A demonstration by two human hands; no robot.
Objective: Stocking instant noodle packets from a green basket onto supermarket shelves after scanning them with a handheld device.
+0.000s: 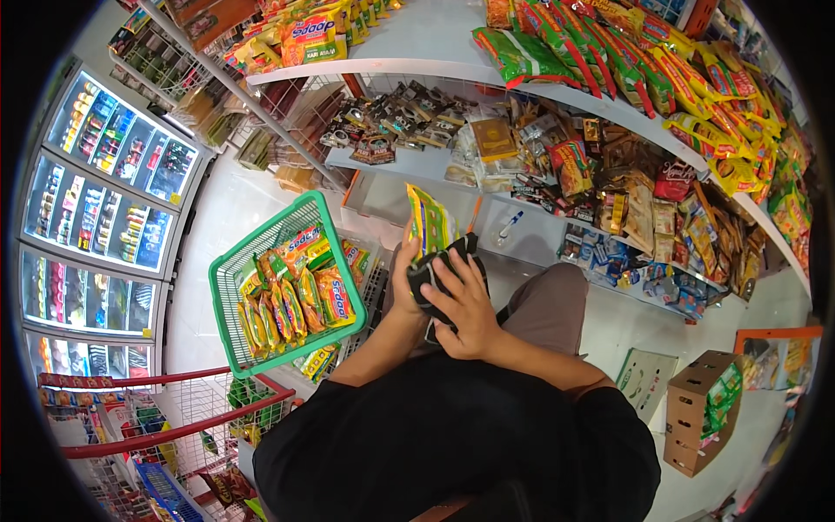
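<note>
My left hand (pixel 406 280) grips a yellow and green noodle packet (pixel 430 222) together with a dark cloth (pixel 443 277) with pale stripes. The packet stands up out of the cloth's upper side. My right hand (pixel 463 303) lies over the cloth with its fingers spread, pressed against it. Left of my hands is a green plastic basket (pixel 225 320) holding several noodle packets (pixel 280 313), many of them standing on edge in a row.
Ahead, a shelf (pixel 417 62) bears noodle packets; coffee sachets (pixel 417 121) lie on the one below. Lit drink coolers (pixel 104 189) stand at left, above red-railed wire carts (pixel 176 430). At right is a brown cardboard box (pixel 691 411) with green packets. A blue-capped item (pixel 512 225) lies on the bottom shelf.
</note>
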